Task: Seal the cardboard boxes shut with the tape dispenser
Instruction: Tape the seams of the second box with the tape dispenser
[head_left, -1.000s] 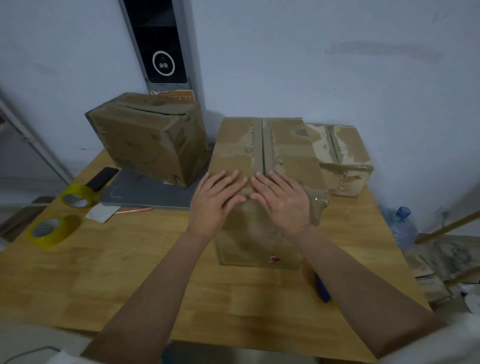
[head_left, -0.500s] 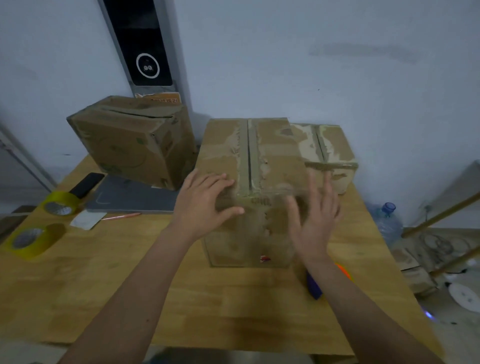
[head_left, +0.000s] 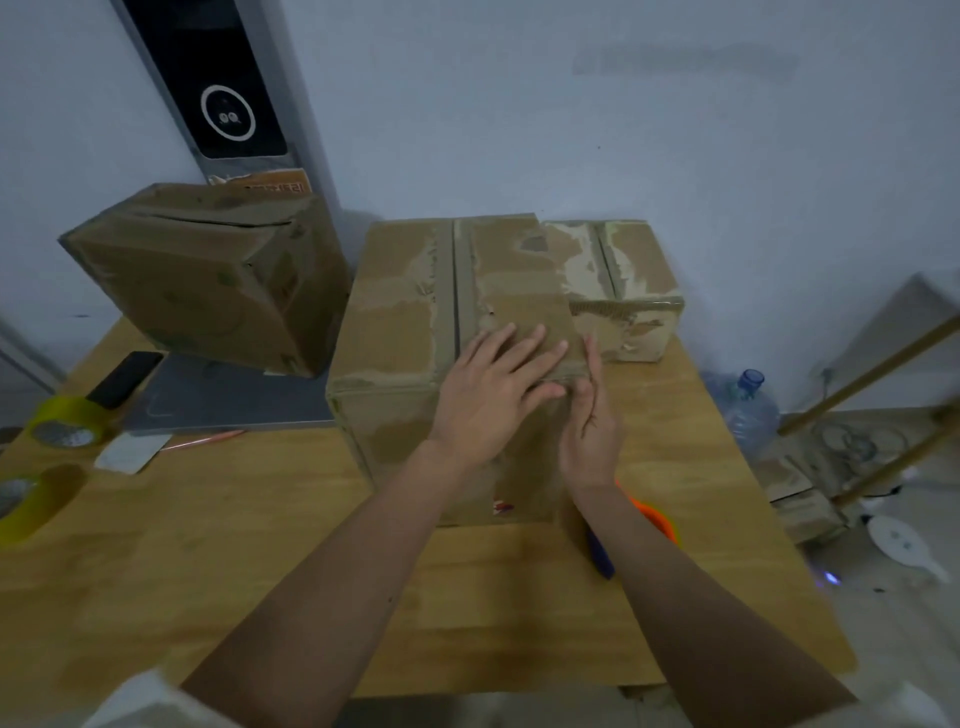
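Note:
A tall cardboard box (head_left: 395, 332) stands mid-table, its top flaps closed along a taped centre seam. My left hand (head_left: 493, 389) lies flat on the near right part of its top, fingers spread. My right hand (head_left: 592, 421) presses edge-on against the box's near right corner, fingers straight, holding nothing. The orange and blue tape dispenser (head_left: 644, 519) lies on the table behind my right forearm, partly hidden. A tilted box (head_left: 208, 275) stands at back left. A lower box (head_left: 623, 280) with torn paper sits at back right.
Two yellow tape rolls (head_left: 62, 426) (head_left: 31, 499) lie at the left table edge, near a black phone (head_left: 124, 376), a white card and a grey laptop (head_left: 223, 400). A water bottle (head_left: 748, 410) and wooden poles stand on the floor right of the wooden table (head_left: 260, 545).
My left hand slid right across the box top, over the seam. My right hand dropped from a raised open pose to press against the box's right corner.

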